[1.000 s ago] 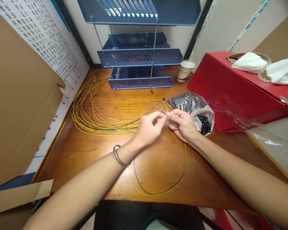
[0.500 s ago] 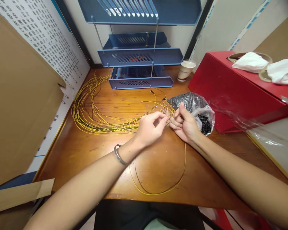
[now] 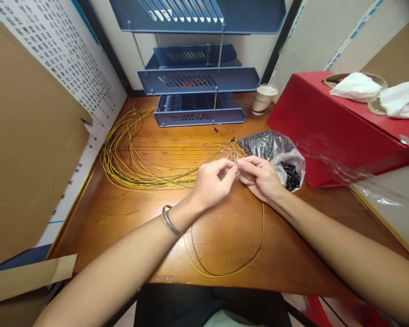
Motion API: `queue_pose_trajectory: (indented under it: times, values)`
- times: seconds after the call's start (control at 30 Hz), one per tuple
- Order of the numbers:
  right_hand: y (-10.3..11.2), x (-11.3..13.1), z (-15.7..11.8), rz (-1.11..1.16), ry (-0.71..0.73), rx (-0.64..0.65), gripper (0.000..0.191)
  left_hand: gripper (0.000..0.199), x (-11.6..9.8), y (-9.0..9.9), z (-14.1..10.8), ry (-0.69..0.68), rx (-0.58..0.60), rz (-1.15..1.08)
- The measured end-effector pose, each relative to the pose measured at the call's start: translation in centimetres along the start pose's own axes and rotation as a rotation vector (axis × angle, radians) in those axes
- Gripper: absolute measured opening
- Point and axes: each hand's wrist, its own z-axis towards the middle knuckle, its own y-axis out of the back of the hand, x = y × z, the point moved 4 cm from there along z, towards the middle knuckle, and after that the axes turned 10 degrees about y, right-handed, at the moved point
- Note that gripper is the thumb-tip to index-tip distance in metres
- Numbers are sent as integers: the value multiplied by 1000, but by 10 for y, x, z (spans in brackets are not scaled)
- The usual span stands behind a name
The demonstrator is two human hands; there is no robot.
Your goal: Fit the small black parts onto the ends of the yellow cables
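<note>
at the far left a sheet of cardboard (image 3: 30, 136) stood beside the wooden table (image 3: 116, 218). a coil of yellow and dark wires (image 3: 112, 170) lay next, and a blue rack (image 3: 197, 81) stood behind it. the left hand (image 3: 211, 181) had thumb and forefinger pinched together, apparently on the end of a looped wire (image 3: 225, 275). the right hand (image 3: 261, 179) met it tip to tip, pinching at the same spot; the fingers hid just what lay between them. a paper cup (image 3: 264, 101) stood behind, then a clear bag (image 3: 271, 143) of small black pieces (image 3: 292, 177) just past the right hand, and a red box (image 3: 327, 131).

the work seemed partway: at least two wire ends beyond the hands carried a black tip (image 3: 215, 130), others looked bare, and plenty of pieces sat in the bag. the end in the fingers appeared unfinished, though it was too small to be sure.

the looped wire lay below both hands, its curve bowed toward the person; which way its pinched end pointed could not be told. the coil's long run went left to right, its ends toward the bag.
</note>
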Motion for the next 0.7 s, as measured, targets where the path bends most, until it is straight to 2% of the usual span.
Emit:
queue_pose_trajectory:
  times: [0.27, 0.47, 0.57, 0.7]
  values:
    - [3, -1, 0, 19, 8, -17, 38, 20, 0, -1, 0, 6, 15, -4]
    - [1, 3, 1, 82, 26, -39, 59, 20, 1, 0, -1, 24, 6, -22]
    - [0, 4, 0, 102, 14, -10, 46, 21, 1, 0, 0, 48, -8, -39]
    - [-2, 0, -3, 20, -15, 76, 41, 21, 1, 1, 1, 43, -21, -58]
